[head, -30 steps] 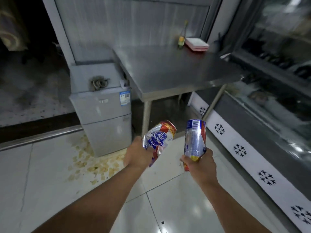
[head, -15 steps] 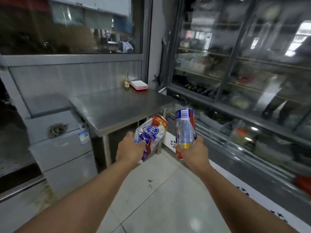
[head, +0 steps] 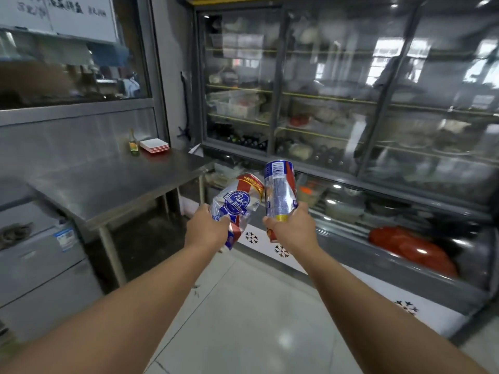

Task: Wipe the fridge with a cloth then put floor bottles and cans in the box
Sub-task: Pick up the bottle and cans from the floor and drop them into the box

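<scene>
At centre frame, before the glass-door display fridge (head: 351,103), the left hand (head: 209,229) grips a crumpled Pabst can (head: 237,205) tilted toward 1 o'clock, and the right hand (head: 290,228) is wrapped round an upright blue can (head: 280,191) just beside it, rims near touching. Since a second ago the view has swung from the small grey fridge (head: 40,263) at 9 o'clock and the steel table (head: 108,182) toward 3 o'clock, grips unchanged. Judgement: both cans are in transit; no box is visible, so depositing remains outstanding.
</scene>
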